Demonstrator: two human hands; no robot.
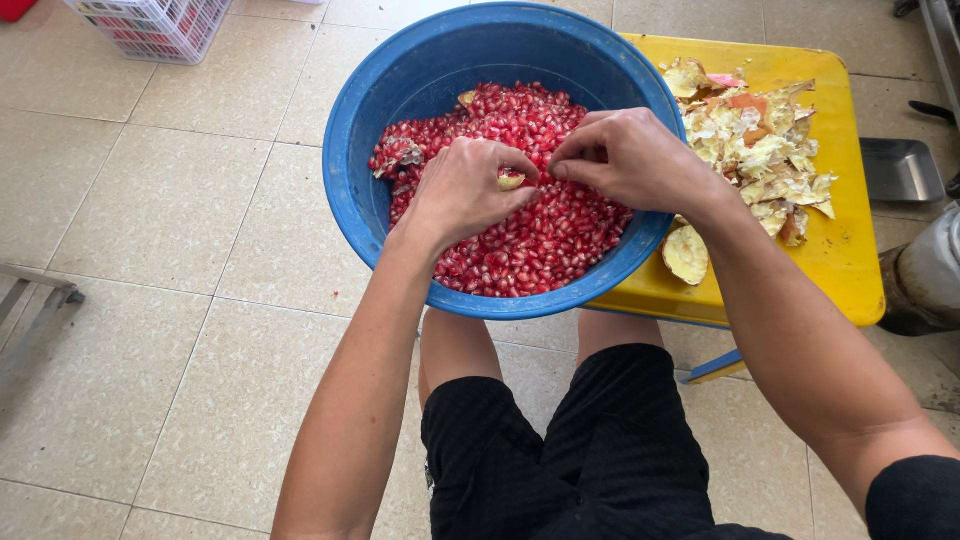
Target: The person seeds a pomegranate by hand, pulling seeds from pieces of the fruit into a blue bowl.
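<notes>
Peels (pixel 757 150) are heaped on the yellow stool (pixel 850 250) beside the blue basin (pixel 350 170). The basin is filled with red seeds (pixel 545 245). A pale fruit piece (pixel 511 180) is pinched by the left hand (pixel 462 192) and right hand (pixel 630 155).

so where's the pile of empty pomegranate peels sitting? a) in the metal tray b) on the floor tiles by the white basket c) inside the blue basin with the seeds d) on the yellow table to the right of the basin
d: the pale, torn peels lie heaped on the yellow table right of the blue basin, which holds mostly loose red seeds under both hands.
</notes>
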